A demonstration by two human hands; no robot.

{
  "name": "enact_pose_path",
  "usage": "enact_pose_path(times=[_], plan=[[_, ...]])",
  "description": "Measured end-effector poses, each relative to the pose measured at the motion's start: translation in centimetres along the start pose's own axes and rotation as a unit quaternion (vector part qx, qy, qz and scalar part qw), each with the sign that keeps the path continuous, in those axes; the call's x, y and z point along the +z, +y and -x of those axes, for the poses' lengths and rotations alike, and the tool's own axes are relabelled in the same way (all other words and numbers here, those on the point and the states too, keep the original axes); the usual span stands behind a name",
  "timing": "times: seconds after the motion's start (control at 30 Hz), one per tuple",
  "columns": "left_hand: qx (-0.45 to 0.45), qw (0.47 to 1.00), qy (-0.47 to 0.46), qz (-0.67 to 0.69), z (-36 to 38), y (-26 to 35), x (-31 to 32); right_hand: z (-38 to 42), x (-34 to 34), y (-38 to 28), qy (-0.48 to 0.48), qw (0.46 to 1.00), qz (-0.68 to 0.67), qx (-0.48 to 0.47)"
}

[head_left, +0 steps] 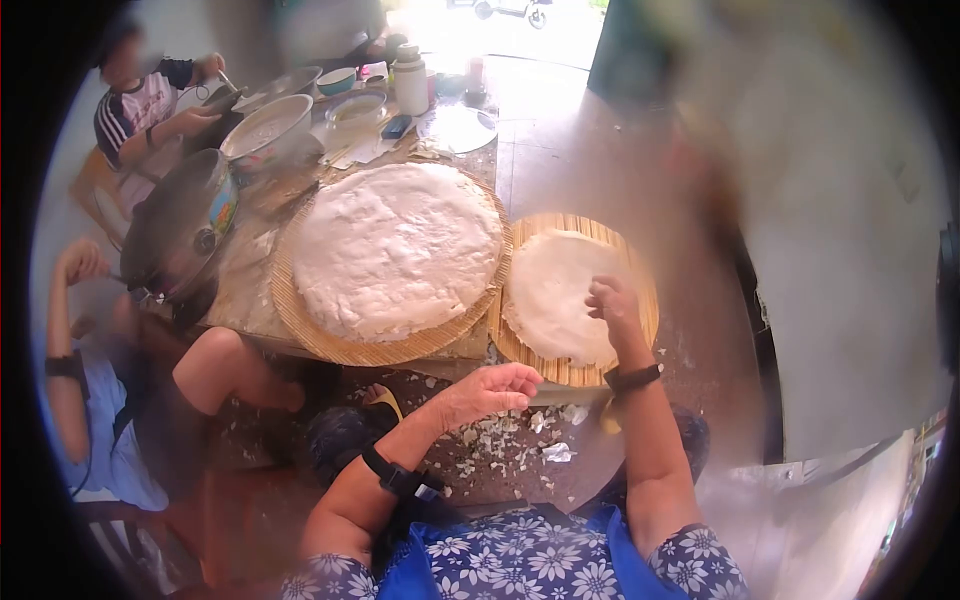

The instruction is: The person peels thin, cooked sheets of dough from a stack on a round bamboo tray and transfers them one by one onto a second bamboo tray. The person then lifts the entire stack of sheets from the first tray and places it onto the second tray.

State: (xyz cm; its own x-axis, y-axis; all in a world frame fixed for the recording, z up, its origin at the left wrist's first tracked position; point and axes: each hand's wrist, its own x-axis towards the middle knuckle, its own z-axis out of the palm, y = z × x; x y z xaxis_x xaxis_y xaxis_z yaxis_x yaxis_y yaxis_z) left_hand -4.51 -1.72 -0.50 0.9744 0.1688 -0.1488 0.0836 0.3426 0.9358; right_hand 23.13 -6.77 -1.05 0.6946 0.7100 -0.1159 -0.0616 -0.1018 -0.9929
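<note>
On the table's near edge lies a small round woven tray [645,290] bearing a pale, flat, dough-like sheet [550,290]. Over the right part of that sheet is my right hand [618,310], its fingers curled in; whatever they may hold is too small to make out. My left hand [495,390] hovers just in front of the table edge, below the trays, with fingers half bent, thumb apart and nothing visible in it. To the left, a larger woven tray [300,325] carries a thick, lumpy white mass [400,250].
Broken white bits [500,440] litter the floor between my legs. Bowls, a large basin [268,130] and a white bottle [410,80] stand at the back left beside a dark pot [175,235]. One person [150,105] sits back left; another [110,400] sits near left.
</note>
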Motion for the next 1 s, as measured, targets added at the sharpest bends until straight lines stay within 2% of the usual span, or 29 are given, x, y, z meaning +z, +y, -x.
enact_pose_path(times=[0.07, 0.13, 0.2, 0.23, 0.3, 0.37, 0.47, 0.57, 0.7, 0.8, 0.9, 1.0], plan=[[0.034, 0.999, 0.002, 0.037, 1.1, 1.2, -0.1, 1.5, 3.7, -3.3, -0.111, 0.993, -0.024, -0.024], [0.104, 0.992, 0.045, 0.055, 2.1, 1.3, -0.9, 2.2, 7.1, -5.1, -0.169, 0.985, -0.012, -0.021], [0.179, 0.976, 0.091, 0.087, 3.5, 2.6, -1.8, 2.3, 9.4, -5.7, -0.189, 0.982, 0.007, -0.027], [0.224, 0.958, 0.142, 0.108, 4.2, 2.9, -2.4, 1.9, 10.4, -5.4, -0.189, 0.981, 0.021, -0.028], [0.332, 0.896, 0.269, 0.117, 5.7, 3.5, -4.2, 1.1, 12.0, -5.3, -0.172, 0.984, 0.050, -0.020], [0.369, 0.791, 0.485, 0.057, 7.3, 4.4, -6.0, 0.8, 13.0, -5.6, -0.131, 0.989, 0.075, -0.004], [0.395, 0.654, 0.645, 0.019, 9.6, 4.8, -9.4, 0.2, 13.8, -5.5, -0.111, 0.991, 0.079, 0.008], [0.392, 0.641, 0.658, 0.048, 11.1, 4.5, -10.8, -0.6, 14.3, -5.1, -0.114, 0.991, 0.073, 0.015], [0.343, 0.672, 0.646, 0.117, 11.4, 4.0, -11.3, -0.7, 14.8, -5.5, -0.133, 0.990, 0.044, 0.003], [0.347, 0.673, 0.636, 0.148, 11.3, 3.7, -11.8, -0.3, 15.3, -6.6, -0.100, 0.994, 0.032, 0.013], [0.356, 0.676, 0.624, 0.166, 11.3, 3.6, -11.9, 0.0, 15.4, -7.3, -0.061, 0.997, -0.035, 0.030], [0.367, 0.677, 0.605, 0.199, 11.4, 3.6, -12.0, -1.4, 14.6, -6.6, -0.107, 0.993, 0.016, 0.054]])
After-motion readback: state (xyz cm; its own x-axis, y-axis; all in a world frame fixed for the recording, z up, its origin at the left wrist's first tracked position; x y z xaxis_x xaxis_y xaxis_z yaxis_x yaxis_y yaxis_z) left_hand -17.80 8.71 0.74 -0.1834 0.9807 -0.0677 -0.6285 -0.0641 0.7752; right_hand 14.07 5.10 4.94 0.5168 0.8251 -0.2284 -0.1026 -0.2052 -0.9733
